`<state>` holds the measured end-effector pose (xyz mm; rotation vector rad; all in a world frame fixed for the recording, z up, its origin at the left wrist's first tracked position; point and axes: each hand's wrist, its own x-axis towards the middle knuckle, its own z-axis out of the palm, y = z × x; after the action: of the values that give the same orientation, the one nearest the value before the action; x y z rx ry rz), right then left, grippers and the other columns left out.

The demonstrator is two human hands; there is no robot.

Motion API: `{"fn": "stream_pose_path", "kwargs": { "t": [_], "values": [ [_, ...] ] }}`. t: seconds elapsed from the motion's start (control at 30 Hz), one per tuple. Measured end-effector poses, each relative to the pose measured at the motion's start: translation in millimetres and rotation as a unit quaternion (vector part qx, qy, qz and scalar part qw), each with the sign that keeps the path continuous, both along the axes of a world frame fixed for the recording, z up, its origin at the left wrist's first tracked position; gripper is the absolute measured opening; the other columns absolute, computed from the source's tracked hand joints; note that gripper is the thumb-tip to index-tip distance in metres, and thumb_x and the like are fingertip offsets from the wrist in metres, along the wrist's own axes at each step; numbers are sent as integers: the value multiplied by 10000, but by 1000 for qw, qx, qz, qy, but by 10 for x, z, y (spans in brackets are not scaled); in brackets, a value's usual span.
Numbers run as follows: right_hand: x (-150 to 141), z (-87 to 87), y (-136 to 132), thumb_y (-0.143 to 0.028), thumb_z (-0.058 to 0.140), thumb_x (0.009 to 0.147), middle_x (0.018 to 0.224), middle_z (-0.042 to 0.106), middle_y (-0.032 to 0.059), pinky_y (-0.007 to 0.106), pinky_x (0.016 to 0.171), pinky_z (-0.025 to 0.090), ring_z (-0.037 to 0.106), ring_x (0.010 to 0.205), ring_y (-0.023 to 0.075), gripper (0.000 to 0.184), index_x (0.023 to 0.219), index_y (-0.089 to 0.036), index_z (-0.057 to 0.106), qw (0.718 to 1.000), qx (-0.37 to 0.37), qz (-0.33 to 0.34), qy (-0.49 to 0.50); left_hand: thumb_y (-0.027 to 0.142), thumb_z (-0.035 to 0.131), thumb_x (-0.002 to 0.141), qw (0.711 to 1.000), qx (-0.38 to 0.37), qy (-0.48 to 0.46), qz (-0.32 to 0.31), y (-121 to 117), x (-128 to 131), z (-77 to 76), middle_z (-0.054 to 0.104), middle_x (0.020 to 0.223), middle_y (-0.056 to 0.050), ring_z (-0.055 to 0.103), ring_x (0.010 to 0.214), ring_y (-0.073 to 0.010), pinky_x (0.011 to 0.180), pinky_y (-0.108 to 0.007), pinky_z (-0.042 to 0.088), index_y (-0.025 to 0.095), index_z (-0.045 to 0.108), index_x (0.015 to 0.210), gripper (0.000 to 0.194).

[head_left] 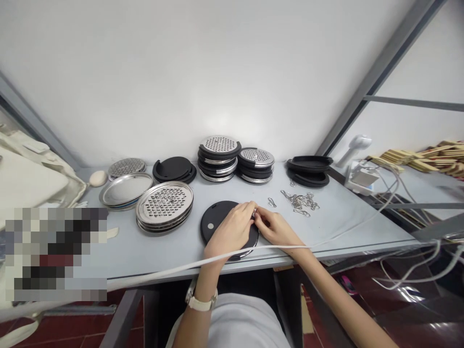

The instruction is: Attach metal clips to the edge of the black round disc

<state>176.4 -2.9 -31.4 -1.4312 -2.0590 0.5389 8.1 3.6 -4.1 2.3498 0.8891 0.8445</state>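
Observation:
A round black disc (213,220) with a pale dot and a small slot lies at the table's front edge; a strip of metal rim shows at its lower right. Across its right part rests my left hand (232,227), fingers bent at the disc's edge, a watch on the wrist. My right hand (275,228) meets the left fingertips there, pinching a small shiny metal piece, apparently a clip, mostly hidden by fingers. Several loose wire clips (300,200) lie to the right, and a single clip (271,202) sits closer to my hands.
Round metal grater plates (165,203) are stacked to the left. Behind stand piles of assembled black-rimmed graters (219,145) and black holders (308,179). A white cable (163,273) crosses in front of my wrists. A power adapter (362,176) sits at right.

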Motion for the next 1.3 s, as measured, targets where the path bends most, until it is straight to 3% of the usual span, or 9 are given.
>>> {"fn": "stream_pose_path", "kwargs": {
  "t": [0.8, 1.3],
  "values": [
    [-3, -9, 11, -298, 364, 906, 628, 562, -3, 236, 539, 333, 482, 529, 128, 198, 811, -189, 499, 1000, -4, -15, 5, 12, 391, 860, 1000, 8, 8, -5, -3, -2, 0, 557, 1006, -42, 521, 977, -187, 868, -334, 437, 186, 471, 1021, 250],
    [20, 1, 3, -290, 383, 900, 530, 327, -68, 220, 508, 278, 333, 503, 92, 266, 654, -206, 330, 996, 26, -54, 65, 1, 359, 858, 1000, -4, 12, 12, -28, -12, 56, 562, 989, -40, 526, 977, -186, 854, -328, 441, 200, 463, 1053, 298]
  ]
}}
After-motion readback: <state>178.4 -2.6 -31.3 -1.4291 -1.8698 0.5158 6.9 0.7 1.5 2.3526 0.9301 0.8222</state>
